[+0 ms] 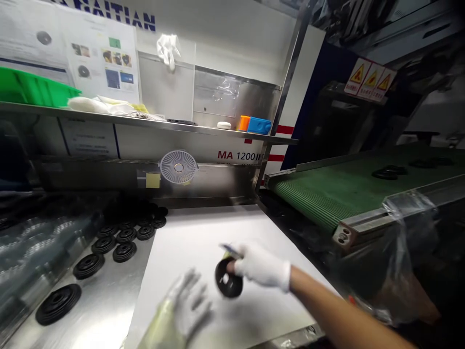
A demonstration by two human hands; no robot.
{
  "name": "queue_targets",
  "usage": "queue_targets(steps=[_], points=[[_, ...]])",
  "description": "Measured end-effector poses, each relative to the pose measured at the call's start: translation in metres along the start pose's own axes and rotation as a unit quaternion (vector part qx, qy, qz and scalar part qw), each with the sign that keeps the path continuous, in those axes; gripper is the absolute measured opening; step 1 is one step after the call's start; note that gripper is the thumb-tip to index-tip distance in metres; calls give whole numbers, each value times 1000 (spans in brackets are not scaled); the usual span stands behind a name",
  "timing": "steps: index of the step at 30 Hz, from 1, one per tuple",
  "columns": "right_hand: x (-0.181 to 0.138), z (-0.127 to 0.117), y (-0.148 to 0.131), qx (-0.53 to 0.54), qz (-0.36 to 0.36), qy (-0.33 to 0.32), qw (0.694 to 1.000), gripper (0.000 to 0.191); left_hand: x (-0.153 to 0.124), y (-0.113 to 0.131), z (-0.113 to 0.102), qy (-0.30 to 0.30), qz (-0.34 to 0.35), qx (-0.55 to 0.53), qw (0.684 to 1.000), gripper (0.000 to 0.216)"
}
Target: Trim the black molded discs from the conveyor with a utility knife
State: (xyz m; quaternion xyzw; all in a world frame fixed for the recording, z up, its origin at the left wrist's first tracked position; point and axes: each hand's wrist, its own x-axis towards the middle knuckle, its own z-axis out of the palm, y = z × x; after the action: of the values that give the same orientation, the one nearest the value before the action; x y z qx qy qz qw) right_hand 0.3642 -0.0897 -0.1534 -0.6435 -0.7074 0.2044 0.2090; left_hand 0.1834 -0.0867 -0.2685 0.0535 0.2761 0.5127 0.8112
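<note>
My right hand [259,265], in a white glove with a bare fingertip showing, grips a black round disc [229,283] with a hole in its middle. The disc is tilted up over a white sheet [181,237]. A slim dark tool [231,250], blurred, sticks out of the same hand above the disc; I cannot make out its kind. Lower left of the disc is my left hand [191,303], also gloved in white, with its fingers apart and nothing in them. A gap separates it from the disc. Motion smears both hands somewhat.
Several black ribbed discs [89,265] lie on the metal table at left, beside clear plastic trays [39,242]. A green conveyor belt [327,189] carrying black parts runs at right. Above, a shelf [218,130] holds a green bin [32,88]; a small fan [178,167] hangs below.
</note>
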Motion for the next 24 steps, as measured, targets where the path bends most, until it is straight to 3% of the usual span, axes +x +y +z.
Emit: queue_targets(steps=[2, 5, 8, 10, 14, 16, 24], points=[[-8, 42, -17, 32, -20, -44, 998, 6, -3, -12, 6, 8, -44, 1, 999, 27], [-14, 70, -26, 80, -39, -41, 995, 11, -12, -14, 11, -5, -79, -38, 996, 31], [-19, 75, -20, 139, -63, 57, 987, 18, -23, 5, 7, -15, -91, -69, 993, 32], [-25, 78, -12, 140, -56, 106, 983, 23, -28, 19, 2, 6, -50, -52, 997, 28], [-41, 96, -4, 140, -53, 53, 987, 20, -26, 31, -2, 23, 63, -29, 997, 19], [-47, 106, -6, 104, -53, 60, 991, 19, -22, 29, 2, 8, 92, -30, 995, 15], [-42, 117, -11, -99, -40, 125, 986, 17, -21, 10, 29, 39, 70, -52, 995, 4]])
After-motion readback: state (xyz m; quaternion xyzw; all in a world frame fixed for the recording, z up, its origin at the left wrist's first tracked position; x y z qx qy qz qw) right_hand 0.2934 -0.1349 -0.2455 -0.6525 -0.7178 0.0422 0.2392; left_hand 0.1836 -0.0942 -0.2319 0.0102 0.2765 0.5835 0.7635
